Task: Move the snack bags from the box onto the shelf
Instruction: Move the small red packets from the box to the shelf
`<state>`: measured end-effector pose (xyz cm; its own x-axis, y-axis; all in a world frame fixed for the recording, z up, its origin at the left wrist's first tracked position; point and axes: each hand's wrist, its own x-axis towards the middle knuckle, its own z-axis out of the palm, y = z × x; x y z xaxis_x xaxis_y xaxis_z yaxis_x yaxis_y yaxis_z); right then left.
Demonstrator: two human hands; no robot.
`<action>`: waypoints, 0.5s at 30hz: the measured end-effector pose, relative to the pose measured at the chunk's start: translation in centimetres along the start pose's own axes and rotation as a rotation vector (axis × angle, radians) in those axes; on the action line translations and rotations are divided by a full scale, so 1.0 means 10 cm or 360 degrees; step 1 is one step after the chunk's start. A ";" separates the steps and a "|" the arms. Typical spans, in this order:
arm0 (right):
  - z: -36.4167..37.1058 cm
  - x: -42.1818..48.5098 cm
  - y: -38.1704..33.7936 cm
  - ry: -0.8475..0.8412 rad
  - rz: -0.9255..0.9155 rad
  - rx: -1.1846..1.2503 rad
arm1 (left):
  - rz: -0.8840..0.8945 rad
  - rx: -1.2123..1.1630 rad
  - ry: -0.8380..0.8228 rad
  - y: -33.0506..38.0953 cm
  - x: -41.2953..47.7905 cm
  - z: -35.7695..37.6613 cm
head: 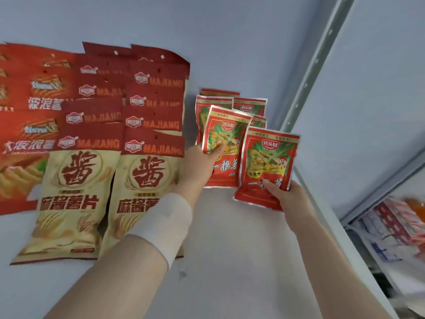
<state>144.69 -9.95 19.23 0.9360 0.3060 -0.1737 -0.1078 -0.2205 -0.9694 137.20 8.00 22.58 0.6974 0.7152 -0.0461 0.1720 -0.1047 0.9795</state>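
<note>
My left hand (199,167) grips a small red snack bag (226,143) by its left edge, thumb on the front, over the white shelf (230,245). My right hand (288,199) pinches a second small red snack bag (269,162) at its lower edge, just right of the first. Behind both, several more small red bags (249,107) lie stacked against the shelf's back wall. The box is out of view.
Rows of large red-and-cream chip bags (96,143) fill the shelf's left half, overlapping one another. A grey metal upright (315,65) bounds the shelf on the right. Beyond it, lower right, another shelf (395,226) holds blurred packages.
</note>
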 end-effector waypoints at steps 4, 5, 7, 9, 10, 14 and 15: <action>0.11 0.43 0.02 -0.0027 -0.0006 -0.0063 | -0.0042 0.0015 0.0102 -0.08 0.31 0.11; 0.14 0.51 0.02 -0.0037 -0.0031 -0.0086 | -0.0044 0.0066 0.0096 -0.07 0.37 0.14; 0.20 0.65 -0.01 -0.0050 -0.0088 -0.0160 | -0.0068 0.0125 0.0100 -0.07 0.51 0.19; 0.27 0.77 -0.04 -0.0048 -0.0149 -0.0264 | -0.0092 0.0073 0.0149 -0.09 0.64 0.26; 0.29 0.81 -0.05 -0.0028 -0.0189 -0.0329 | -0.0104 0.0061 0.0186 -0.09 0.68 0.29; 0.37 0.93 -0.01 0.0145 -0.0269 -0.0393 | -0.0168 0.0111 0.0332 -0.18 0.85 0.35; 0.39 0.96 0.02 0.0182 -0.0285 -0.0399 | -0.0155 0.0139 0.0358 -0.21 0.88 0.35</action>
<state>152.32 -3.44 16.74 0.9658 0.2576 0.0303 0.1346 -0.3981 -0.9074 145.47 12.09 19.43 0.5041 0.8595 -0.0850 0.2971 -0.0802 0.9515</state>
